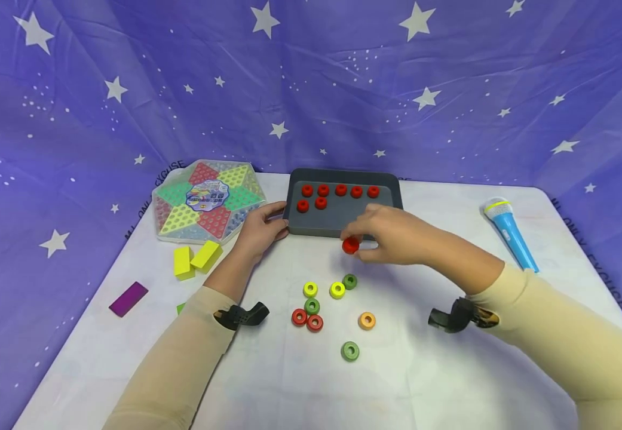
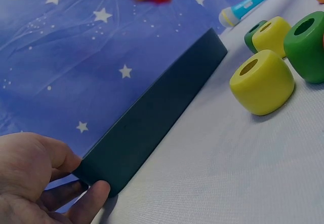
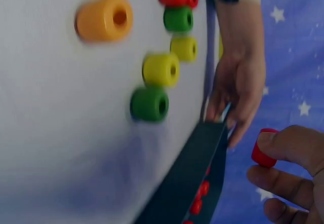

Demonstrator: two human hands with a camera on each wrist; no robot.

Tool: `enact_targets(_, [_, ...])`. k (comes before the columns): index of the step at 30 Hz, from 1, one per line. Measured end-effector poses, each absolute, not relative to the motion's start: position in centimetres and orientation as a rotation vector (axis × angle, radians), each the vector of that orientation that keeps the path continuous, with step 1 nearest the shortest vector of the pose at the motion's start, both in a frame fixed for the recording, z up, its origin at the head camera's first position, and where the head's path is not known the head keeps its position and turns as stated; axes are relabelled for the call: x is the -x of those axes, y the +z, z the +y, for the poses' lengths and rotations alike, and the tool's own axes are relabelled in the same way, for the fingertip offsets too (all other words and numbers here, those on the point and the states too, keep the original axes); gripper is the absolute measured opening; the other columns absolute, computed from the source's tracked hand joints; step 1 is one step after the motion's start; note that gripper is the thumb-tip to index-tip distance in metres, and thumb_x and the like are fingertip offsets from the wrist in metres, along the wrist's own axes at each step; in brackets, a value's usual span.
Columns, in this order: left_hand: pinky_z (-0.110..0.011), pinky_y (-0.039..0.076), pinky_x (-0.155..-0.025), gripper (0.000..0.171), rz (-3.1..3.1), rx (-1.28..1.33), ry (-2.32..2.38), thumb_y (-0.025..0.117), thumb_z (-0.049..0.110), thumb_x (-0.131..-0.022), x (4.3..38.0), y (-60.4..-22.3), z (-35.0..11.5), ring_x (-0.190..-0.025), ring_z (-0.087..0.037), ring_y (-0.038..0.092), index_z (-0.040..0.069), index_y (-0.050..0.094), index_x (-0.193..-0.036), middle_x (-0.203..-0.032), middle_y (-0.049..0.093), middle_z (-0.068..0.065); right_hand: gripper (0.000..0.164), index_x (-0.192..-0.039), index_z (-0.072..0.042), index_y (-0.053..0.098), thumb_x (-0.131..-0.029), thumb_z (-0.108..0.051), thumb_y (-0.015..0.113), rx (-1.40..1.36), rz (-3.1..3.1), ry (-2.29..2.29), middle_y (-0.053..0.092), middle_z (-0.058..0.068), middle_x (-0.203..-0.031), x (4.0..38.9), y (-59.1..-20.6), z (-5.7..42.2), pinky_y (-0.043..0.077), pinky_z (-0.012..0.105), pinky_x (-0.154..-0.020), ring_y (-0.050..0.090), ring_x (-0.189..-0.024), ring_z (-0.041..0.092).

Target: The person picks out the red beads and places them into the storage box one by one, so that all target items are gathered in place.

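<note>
Between the thumb and fingers of my right hand (image 1: 397, 234) is a red bead (image 1: 351, 245), pinched above the table just off the tray's front edge. The right wrist view shows the same red bead (image 3: 264, 148) at the fingertips. A dark grey tray (image 1: 316, 232) holds several red beads (image 1: 340, 190) in two rows. My left hand (image 1: 259, 232) grips the tray's left front corner. Close up in the left wrist view, its thumb and fingers are at the end of the tray (image 2: 152, 117).
Loose on the table, nearer me, lie yellow beads (image 1: 310, 289), green beads (image 1: 350, 351), red beads (image 1: 315, 323) and an orange bead (image 1: 367, 321). A boxed Chinese checkers set (image 1: 207, 200), yellow blocks (image 1: 183, 263) and a purple block (image 1: 128, 298) are left; a toy microphone (image 1: 512, 235) is right.
</note>
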State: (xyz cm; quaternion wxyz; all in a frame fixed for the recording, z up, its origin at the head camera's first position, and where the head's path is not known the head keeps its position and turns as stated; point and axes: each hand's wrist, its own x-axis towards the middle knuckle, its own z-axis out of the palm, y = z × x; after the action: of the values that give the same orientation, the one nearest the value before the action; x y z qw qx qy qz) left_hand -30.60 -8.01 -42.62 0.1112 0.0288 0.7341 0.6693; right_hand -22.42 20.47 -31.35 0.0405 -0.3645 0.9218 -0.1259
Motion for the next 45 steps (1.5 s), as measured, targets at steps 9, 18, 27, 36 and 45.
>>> enact_targets(9, [-0.032,0.06,-0.091,0.05,2.156,-0.077,1.969,0.059,0.002,-0.098,30.6,-42.6,-8.2,-0.117,-0.026,0.063,0.008,0.053,-0.148,-0.147,0.052,-0.011,0.03,-0.116,-0.024,0.074,-0.086,-0.017,0.076,0.966,2.772,-0.243,0.073,-0.006,-0.1,28.7,-30.1,20.6,0.055,0.038,-0.084,0.057,-0.1,0.022])
enact_targets(18, [-0.033,0.06,-0.092,0.05,2.153,-0.071,1.97,0.06,0.002,-0.098,30.7,-42.6,-8.3,-0.116,-0.025,0.063,0.008,0.053,-0.147,-0.147,0.052,-0.011,0.038,-0.124,-0.01,0.071,-0.086,-0.011,0.074,0.921,2.742,-0.179,0.072,0.003,-0.102,33.6,-30.8,19.7,0.058,0.04,-0.087,0.063,-0.094,0.023])
enact_targets(27, [-0.038,0.058,-0.097,0.051,2.158,-0.068,1.949,0.061,0.004,-0.098,30.8,-42.6,-8.1,-0.119,-0.026,0.061,0.011,0.053,-0.148,-0.149,0.052,-0.009,0.025,-0.111,-0.013,0.074,-0.086,-0.016,0.074,0.859,2.758,-0.115,0.069,0.003,-0.09,36.9,-33.3,19.1,0.054,0.036,-0.073,0.06,-0.08,0.023])
enact_targets(36, [-0.032,0.062,-0.087,0.051,2.169,-0.054,1.979,0.062,0.004,-0.096,30.7,-42.8,-7.9,-0.114,-0.024,0.064,0.009,0.055,-0.146,-0.143,0.056,-0.011,0.024,-0.112,-0.012,0.073,-0.09,-0.021,0.075,0.814,2.741,-0.02,0.066,0.003,-0.089,37.3,-34.7,18.3,0.052,0.037,-0.073,0.059,-0.08,0.023])
enact_targets(45, [-0.027,0.062,-0.082,0.052,2.172,-0.01,1.987,0.062,0.005,-0.093,30.8,-42.7,-7.7,-0.105,-0.02,0.066,0.011,0.058,-0.144,-0.14,0.058,-0.01,0.032,-0.12,-0.015,0.071,-0.089,-0.024,0.076,0.8,2.742,0.005,0.068,0.002,-0.092,37.1,-34.9,18.3,0.054,0.04,-0.075,0.06,-0.083,0.024])
